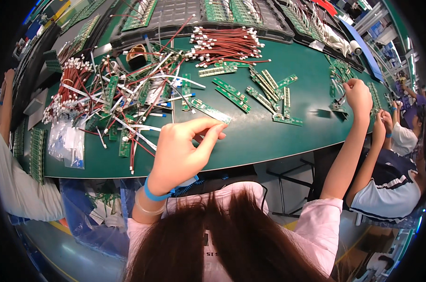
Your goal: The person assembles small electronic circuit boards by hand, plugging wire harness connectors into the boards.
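Observation:
My left hand is closed in a pinch on the right end of a narrow green circuit board, held just over the table at the front of the cable pile. A blue wrist strap is around that wrist. Out to the far right, my right hand has its fingers pressed together. Below them hangs a small dark piece with thin pale strands, too small to name. Several loose circuit boards lie between my hands, some overlapping.
Tangled cables and boards cover the left side, with a clear plastic bag in front. Red cables lie stacked before a black tray. A co-worker's hands are close to my right arm; another person's arm is at far left.

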Available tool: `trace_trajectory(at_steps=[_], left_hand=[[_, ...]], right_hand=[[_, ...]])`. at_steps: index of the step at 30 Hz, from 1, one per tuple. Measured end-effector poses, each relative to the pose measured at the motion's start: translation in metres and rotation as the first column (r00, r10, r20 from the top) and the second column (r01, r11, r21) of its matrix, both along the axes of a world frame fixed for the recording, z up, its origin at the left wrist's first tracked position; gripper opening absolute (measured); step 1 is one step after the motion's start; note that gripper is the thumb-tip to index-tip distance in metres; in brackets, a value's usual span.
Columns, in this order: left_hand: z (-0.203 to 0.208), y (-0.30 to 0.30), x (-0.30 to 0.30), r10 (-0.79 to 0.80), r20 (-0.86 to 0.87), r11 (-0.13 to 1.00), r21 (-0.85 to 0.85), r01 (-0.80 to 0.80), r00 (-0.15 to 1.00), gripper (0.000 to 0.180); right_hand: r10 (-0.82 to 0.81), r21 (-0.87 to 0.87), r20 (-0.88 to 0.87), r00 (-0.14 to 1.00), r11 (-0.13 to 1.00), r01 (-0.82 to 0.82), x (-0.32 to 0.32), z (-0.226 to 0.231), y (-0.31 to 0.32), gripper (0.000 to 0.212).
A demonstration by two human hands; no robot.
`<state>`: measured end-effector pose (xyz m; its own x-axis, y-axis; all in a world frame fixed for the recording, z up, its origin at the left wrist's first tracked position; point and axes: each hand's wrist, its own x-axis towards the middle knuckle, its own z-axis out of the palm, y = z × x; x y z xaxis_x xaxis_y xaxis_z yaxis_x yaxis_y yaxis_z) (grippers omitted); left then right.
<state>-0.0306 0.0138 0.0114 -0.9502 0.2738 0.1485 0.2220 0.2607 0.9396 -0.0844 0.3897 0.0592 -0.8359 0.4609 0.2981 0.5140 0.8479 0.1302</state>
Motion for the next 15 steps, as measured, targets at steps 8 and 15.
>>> trace_trajectory(at_steps=[8, 15], left_hand=[[-0.006, -0.003, 0.002, -0.05, -0.054, 0.988, -0.149, 0.041, 0.997, 0.031], [-0.011, -0.005, 0.002, -0.08, -0.119, 0.984, -0.166, 0.06, 0.99, 0.031]], right_hand=[[0.584, -0.242, -0.332, 0.741, 0.706, -0.665, -0.023, -0.07, -0.084, 0.022], [0.623, -0.246, -0.228, 0.749, 0.707, -0.663, -0.031, -0.077, -0.131, 0.016]])
